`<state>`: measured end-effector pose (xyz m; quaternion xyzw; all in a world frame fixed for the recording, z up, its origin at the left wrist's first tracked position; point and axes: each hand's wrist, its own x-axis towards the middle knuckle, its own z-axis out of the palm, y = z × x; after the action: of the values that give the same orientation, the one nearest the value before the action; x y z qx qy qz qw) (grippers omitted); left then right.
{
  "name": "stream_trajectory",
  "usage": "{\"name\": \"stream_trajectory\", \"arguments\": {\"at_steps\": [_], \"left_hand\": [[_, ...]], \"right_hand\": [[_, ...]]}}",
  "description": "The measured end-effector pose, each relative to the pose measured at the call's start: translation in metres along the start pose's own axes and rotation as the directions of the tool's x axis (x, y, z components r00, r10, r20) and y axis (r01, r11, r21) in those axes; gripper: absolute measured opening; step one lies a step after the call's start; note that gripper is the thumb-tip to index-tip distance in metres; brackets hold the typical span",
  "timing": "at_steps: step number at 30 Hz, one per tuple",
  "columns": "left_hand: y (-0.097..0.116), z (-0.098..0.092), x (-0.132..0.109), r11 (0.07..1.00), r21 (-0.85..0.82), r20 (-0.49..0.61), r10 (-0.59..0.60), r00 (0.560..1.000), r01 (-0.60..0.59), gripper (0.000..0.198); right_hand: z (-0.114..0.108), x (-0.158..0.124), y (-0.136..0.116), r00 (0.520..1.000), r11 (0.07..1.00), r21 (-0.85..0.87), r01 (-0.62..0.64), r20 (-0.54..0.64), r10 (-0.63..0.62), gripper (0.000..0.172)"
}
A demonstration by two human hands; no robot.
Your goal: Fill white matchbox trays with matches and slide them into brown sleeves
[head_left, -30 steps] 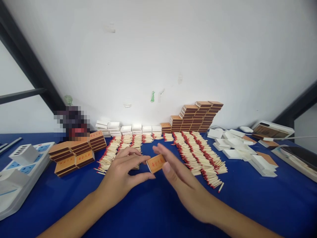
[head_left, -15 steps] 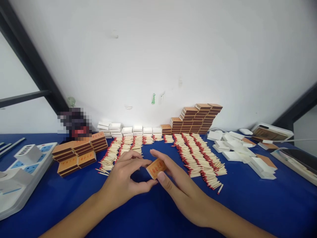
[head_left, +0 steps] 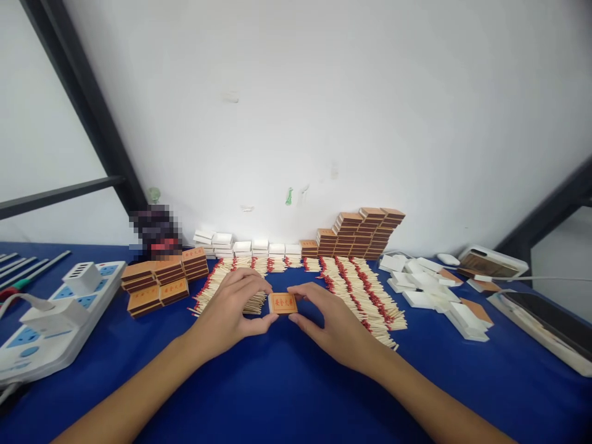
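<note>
A matchbox (head_left: pixel 283 303) with an orange printed top is held level in the middle, one end in each hand. My left hand (head_left: pixel 234 308) pinches its left end between thumb and fingers. At the right end, the thumb and forefinger of my right hand (head_left: pixel 330 320) close on it. Rows of red-tipped matches (head_left: pixel 361 290) lie beyond my right hand. Another spread of matches (head_left: pixel 217 280) is partly hidden behind my left hand.
Matchboxes are stacked at the back right (head_left: pixel 365 234) and the left (head_left: pixel 161 280). White inner trays (head_left: pixel 259 248) line the wall; more loose trays (head_left: pixel 425 283) lie right. A power strip (head_left: pixel 69 327) is at left, a phone (head_left: pixel 550 320) at far right.
The matchbox has turned from tilted to level, its printed top now facing me. My right hand has shifted from around its side to its right end. The camera view has moved slightly.
</note>
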<state>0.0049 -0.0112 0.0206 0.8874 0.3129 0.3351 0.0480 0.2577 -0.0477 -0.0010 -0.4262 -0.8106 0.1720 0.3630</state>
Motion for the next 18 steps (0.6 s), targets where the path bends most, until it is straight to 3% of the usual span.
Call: {"name": "stream_trajectory", "arguments": {"at_steps": [4, 8, 10, 11, 13, 18], "left_hand": [[-0.010, -0.038, 0.000, 0.991, 0.132, 0.009, 0.030, 1.000, -0.031, 0.024], [-0.040, -0.094, -0.018, 0.914, 0.385, -0.212, -0.047, 0.976, 0.128, 0.026], [-0.054, -0.111, -0.030, 0.865, 0.468, -0.190, -0.102, 0.976, 0.182, 0.023], [-0.060, -0.115, -0.035, 0.841, 0.489, -0.159, -0.176, 0.972, 0.232, 0.022], [-0.069, -0.115, -0.044, 0.845, 0.487, -0.142, -0.173, 0.975, 0.221, 0.026], [-0.080, -0.096, -0.052, 0.790, 0.563, -0.096, -0.230, 0.968, 0.244, 0.021]], "right_hand": [[-0.002, 0.001, -0.004, 1.000, 1.000, -0.007, -0.009, -0.024, 0.009, 0.042], [-0.005, 0.001, -0.006, 0.999, 0.998, -0.053, 0.023, -0.038, -0.025, 0.030], [-0.006, 0.002, -0.005, 0.997, 0.996, -0.066, 0.056, -0.050, -0.059, 0.025], [-0.006, 0.002, -0.005, 0.996, 0.995, -0.068, 0.071, -0.054, -0.074, 0.024], [-0.006, 0.002, -0.005, 0.994, 0.993, -0.066, 0.094, -0.055, -0.098, 0.020], [-0.006, 0.002, -0.007, 0.991, 0.991, -0.059, 0.119, -0.054, -0.122, 0.017]]}}
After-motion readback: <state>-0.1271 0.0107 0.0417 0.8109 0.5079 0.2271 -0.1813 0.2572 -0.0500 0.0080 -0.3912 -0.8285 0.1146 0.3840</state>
